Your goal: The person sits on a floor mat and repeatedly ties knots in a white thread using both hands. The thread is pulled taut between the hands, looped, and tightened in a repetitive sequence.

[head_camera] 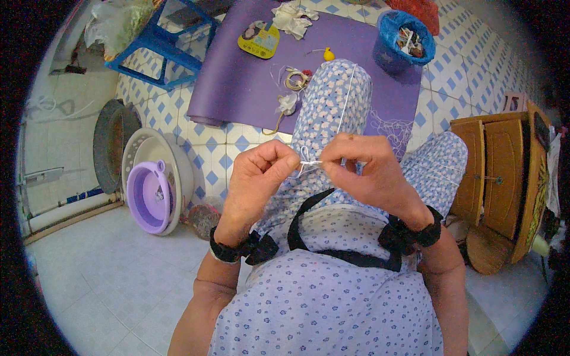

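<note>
Both hands meet above the lap, a short span of white cord (310, 163) stretched between their fingertips. A small loop and a knot show in the cord. My left hand (262, 178) pinches its left end between thumb and forefinger. The right end is pinched by my right hand (363, 169). White cord also runs over the raised knee, and a loose tangle of thin white string (394, 129) lies beside that leg. Beyond the knee are a yellow balloon-like piece (329, 54), a coil of beige cord (296, 81) and a white crumpled piece (288, 103).
A purple mat (249, 84) holds a yellow card (262, 42) and crumpled white tissue (294, 20). A blue-lined waste bin (387, 53) stands at its right. Left are a blue stool (156, 49) and basins (138, 200); a wooden cabinet (503, 178) is at right.
</note>
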A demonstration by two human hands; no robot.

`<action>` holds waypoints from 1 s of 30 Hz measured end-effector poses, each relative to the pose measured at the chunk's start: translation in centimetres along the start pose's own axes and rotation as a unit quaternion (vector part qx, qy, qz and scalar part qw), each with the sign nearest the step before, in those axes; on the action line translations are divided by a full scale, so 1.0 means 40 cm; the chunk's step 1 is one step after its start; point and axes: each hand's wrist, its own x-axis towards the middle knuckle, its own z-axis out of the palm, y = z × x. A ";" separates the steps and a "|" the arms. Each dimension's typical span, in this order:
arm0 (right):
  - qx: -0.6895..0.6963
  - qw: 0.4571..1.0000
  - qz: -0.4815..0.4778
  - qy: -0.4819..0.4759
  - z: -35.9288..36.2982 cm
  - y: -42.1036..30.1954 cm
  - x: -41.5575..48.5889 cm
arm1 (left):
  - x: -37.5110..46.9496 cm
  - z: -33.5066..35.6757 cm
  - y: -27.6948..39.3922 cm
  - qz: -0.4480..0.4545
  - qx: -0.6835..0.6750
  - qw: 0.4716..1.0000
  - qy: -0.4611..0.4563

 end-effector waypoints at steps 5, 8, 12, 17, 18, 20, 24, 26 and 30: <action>0.161 0.978 0.132 0.033 0.005 0.010 -0.006 | 0.002 -0.001 -0.009 -0.024 -0.001 1.000 -0.001; 0.275 0.941 0.187 0.057 -0.015 0.015 -0.006 | 0.002 -0.003 -0.015 -0.020 0.015 1.000 0.010; 0.379 0.897 0.216 0.071 -0.047 0.023 -0.013 | 0.000 -0.016 -0.021 -0.010 0.023 1.000 0.019; 0.491 0.855 0.150 0.070 -0.056 0.044 -0.036 | 0.002 -0.019 -0.032 -0.010 0.021 0.999 0.021; 0.510 0.848 0.128 0.069 -0.060 0.050 -0.040 | 0.003 -0.019 -0.033 -0.010 0.024 0.999 0.023; 0.505 0.856 0.083 0.077 -0.077 0.059 -0.046 | 0.003 -0.020 -0.032 -0.013 0.022 0.999 0.021; 0.602 0.789 0.044 0.119 -0.113 0.066 -0.055 | 0.002 -0.019 -0.027 -0.012 0.017 1.000 0.019; 0.617 0.765 0.063 0.174 -0.132 0.063 -0.067 | 0.002 -0.018 -0.025 -0.005 0.028 0.999 0.020; 0.688 0.716 0.006 0.116 -0.182 0.064 -0.091 | 0.003 -0.016 -0.023 -0.004 0.043 0.999 0.031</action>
